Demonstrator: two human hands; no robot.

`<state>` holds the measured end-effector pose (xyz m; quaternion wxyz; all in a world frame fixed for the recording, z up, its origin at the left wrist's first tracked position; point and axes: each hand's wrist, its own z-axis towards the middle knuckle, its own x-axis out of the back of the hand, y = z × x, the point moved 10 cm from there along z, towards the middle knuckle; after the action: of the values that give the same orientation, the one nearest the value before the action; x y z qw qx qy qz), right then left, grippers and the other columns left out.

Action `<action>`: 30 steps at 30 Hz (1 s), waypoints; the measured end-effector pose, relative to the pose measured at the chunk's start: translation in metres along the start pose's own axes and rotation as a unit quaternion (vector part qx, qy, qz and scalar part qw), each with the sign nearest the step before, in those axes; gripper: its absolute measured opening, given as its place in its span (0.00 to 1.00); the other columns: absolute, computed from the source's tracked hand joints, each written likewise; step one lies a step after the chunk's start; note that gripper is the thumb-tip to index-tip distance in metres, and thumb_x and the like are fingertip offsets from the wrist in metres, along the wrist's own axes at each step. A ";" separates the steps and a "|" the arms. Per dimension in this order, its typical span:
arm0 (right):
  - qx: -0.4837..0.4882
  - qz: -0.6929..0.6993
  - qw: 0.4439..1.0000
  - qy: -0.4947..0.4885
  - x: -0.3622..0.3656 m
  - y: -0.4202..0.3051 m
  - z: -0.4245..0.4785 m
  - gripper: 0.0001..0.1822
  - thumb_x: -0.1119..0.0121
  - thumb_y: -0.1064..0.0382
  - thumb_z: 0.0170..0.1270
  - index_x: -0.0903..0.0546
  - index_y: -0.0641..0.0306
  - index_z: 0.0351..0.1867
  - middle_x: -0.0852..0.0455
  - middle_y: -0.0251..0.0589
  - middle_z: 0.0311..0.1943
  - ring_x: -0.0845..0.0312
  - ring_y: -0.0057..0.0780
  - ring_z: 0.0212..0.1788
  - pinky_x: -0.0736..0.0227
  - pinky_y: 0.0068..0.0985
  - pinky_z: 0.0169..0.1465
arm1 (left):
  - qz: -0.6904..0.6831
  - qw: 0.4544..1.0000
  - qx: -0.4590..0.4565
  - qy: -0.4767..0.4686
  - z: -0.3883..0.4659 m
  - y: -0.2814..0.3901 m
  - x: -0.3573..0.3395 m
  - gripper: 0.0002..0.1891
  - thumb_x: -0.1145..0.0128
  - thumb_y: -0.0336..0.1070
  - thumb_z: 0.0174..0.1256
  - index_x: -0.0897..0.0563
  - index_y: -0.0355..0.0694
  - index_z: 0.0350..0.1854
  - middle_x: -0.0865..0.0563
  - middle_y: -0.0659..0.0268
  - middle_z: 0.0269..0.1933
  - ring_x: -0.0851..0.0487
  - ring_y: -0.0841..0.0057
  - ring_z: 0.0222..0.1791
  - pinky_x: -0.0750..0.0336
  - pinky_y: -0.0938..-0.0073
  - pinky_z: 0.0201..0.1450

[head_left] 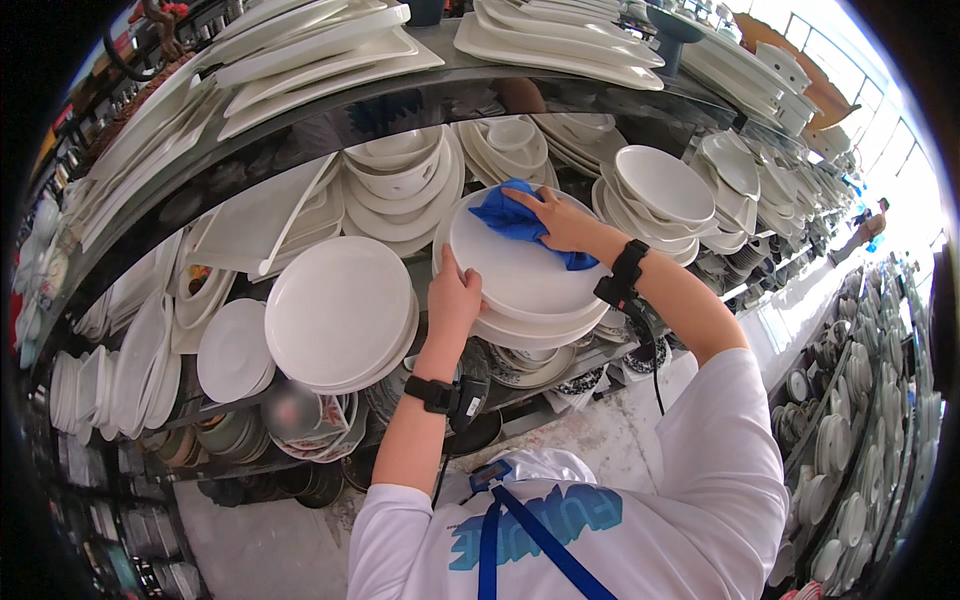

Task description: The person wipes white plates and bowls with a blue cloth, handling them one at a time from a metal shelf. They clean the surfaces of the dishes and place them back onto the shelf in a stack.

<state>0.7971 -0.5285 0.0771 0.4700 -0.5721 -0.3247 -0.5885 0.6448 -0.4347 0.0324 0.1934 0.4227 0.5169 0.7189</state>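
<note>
A stack of large round white plates sits at the front of the shelf before me. My right hand presses a crumpled blue cloth onto the far part of the top plate. At the left rim of that stack is my left hand, its thumb over the edge and its index finger pointing away from me along the side. How many plates its hidden fingers touch, I cannot tell. Just left of this hand stands another pile of round white plates.
Rectangular white platters overhang the upper dark shelf edge. Behind my hands are stacked white bowls; more oval dishes lie to the right. Patterned crockery fills the level below. A person is far down the aisle.
</note>
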 end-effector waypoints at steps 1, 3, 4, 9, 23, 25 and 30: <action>-0.002 0.010 1.000 -0.001 0.001 -0.009 -0.005 0.54 0.40 0.78 0.44 0.52 0.33 0.70 0.32 0.62 0.51 0.23 0.60 0.45 0.24 0.40 0.47 | -0.001 1.000 0.000 0.001 0.000 0.000 0.000 0.30 0.53 0.32 0.62 0.43 0.25 0.66 0.18 0.57 0.20 0.17 0.70 0.16 0.23 0.72 0.22; -0.035 0.025 0.998 -0.037 0.002 -0.024 -0.016 0.53 0.40 0.76 0.45 0.52 0.32 0.70 0.32 0.60 0.53 0.24 0.59 0.46 0.26 0.40 0.49 | -0.004 1.000 -0.001 -0.001 0.000 -0.001 0.000 0.30 0.54 0.32 0.62 0.43 0.25 0.66 0.18 0.57 0.21 0.17 0.70 0.16 0.23 0.73 0.22; -0.050 0.037 0.997 -0.053 0.006 -0.035 -0.022 0.52 0.40 0.76 0.46 0.51 0.32 0.70 0.33 0.59 0.54 0.24 0.58 0.47 0.26 0.40 0.50 | -0.004 1.000 -0.002 0.001 0.000 -0.001 0.000 0.30 0.54 0.32 0.62 0.43 0.25 0.66 0.18 0.57 0.21 0.17 0.70 0.16 0.23 0.72 0.22; -0.044 0.170 0.981 -0.082 0.008 -0.062 -0.045 0.48 0.39 0.69 0.47 0.47 0.37 0.70 0.28 0.58 0.50 0.25 0.53 0.49 0.30 0.35 0.56 | -0.011 1.000 0.006 0.007 0.001 -0.001 0.002 0.30 0.54 0.32 0.63 0.44 0.25 0.66 0.17 0.54 0.24 0.17 0.68 0.17 0.23 0.72 0.23; -0.309 0.217 0.909 0.179 0.066 0.055 -0.132 0.43 0.31 0.55 0.40 0.33 0.71 0.60 0.21 0.59 0.49 0.23 0.46 0.52 0.29 0.32 0.55 | -0.042 0.999 0.013 -0.027 0.008 -0.007 -0.004 0.30 0.53 0.32 0.60 0.44 0.30 0.65 0.15 0.50 0.30 0.15 0.65 0.19 0.21 0.71 0.25; -0.317 0.234 0.901 0.178 0.046 0.066 -0.139 0.43 0.30 0.54 0.40 0.33 0.70 0.60 0.21 0.59 0.49 0.24 0.47 0.52 0.30 0.32 0.55 | -0.050 0.998 0.019 -0.038 0.009 -0.004 -0.005 0.30 0.52 0.32 0.59 0.43 0.30 0.64 0.15 0.48 0.32 0.15 0.65 0.19 0.21 0.71 0.25; -0.298 0.295 0.880 0.225 0.023 0.077 -0.143 0.44 0.28 0.56 0.39 0.33 0.69 0.60 0.21 0.58 0.48 0.23 0.45 0.51 0.29 0.32 0.54 | -0.039 0.998 0.046 -0.034 0.011 -0.005 -0.002 0.29 0.50 0.31 0.55 0.40 0.30 0.61 0.16 0.48 0.36 0.16 0.64 0.18 0.21 0.70 0.25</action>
<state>0.8179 -0.6913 0.0681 0.4900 -0.6067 0.1640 -0.6041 0.6540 -0.4275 0.0278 0.2186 0.4349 0.5585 0.6717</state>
